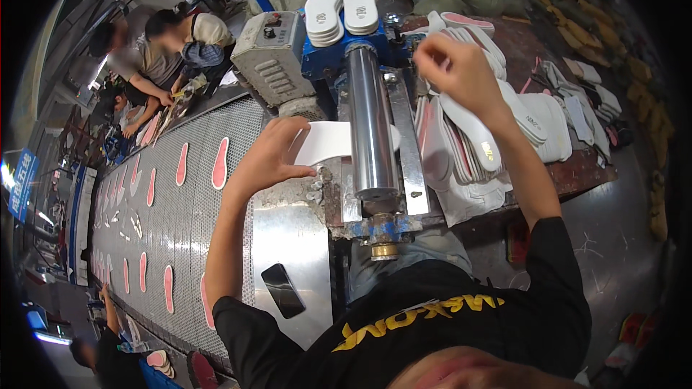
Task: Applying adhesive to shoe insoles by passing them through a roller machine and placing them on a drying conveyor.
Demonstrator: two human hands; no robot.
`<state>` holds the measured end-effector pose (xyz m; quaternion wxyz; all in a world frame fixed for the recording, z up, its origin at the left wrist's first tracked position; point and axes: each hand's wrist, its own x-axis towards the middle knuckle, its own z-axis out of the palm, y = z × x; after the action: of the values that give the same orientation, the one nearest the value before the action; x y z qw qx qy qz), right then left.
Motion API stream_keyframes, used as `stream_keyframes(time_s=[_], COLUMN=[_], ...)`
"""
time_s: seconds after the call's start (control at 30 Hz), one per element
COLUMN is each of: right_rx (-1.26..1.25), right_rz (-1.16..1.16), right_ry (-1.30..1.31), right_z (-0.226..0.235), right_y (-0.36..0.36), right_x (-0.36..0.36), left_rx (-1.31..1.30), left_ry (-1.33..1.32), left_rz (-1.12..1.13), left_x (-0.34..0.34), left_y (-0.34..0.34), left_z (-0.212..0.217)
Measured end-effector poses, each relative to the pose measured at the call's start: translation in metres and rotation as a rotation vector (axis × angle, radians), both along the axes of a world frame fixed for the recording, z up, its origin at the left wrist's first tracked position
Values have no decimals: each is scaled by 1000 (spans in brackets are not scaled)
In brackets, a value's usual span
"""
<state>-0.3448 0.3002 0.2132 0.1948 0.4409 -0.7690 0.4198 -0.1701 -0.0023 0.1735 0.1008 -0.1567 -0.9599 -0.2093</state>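
Factory floor, with a perforated conveyor belt (180, 209) carrying pink insoles beside a roller machine (369, 126). Left hand (270, 158) pinches a white insole (328, 142) emerging from the roller. Right hand (454, 68), fingers curled together, hovers over white insoles stacked on the table (584, 173).

One steel roller (370, 122), one phone (282, 290), two insole stacks (343, 11) atop the machine, two hands.
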Motion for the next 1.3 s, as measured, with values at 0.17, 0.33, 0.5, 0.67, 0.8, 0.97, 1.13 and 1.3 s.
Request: stream_keyframes(time_s=[0.17, 0.33, 0.5, 0.67, 0.8, 0.97, 1.13, 1.3], right_rx=[-199, -138, -68, -31, 23, 39, 79, 80], right_rz=[-148, -216, -204, -219, -241, -249, -226, -210], right_ry=[245, 260, 146, 184, 174, 198, 207, 249], right_z=[-17, -37, -32, -40, -39, -38, -37, -38], right_y=[-62, -80, -79, -77, -74, -73, -69, -79], right_x=[-96, -110, -100, -119, -131, -135, -137, -131], left_rx=[203, 1563, 2130, 2190, 2157, 2113, 2229, 2361], left_ry=[-140, -494, 134, 463, 597, 690, 1000, 1163], left_rz=[104, 76, 208, 412, 522, 524, 621, 830], left_x=[34, 112, 182, 233, 259, 275, 312, 379], left_y=[-41, -4, 40, 44, 36, 34, 17, 2], left_z=[-47, -154, -216, -232, -240, -236, -250, -269])
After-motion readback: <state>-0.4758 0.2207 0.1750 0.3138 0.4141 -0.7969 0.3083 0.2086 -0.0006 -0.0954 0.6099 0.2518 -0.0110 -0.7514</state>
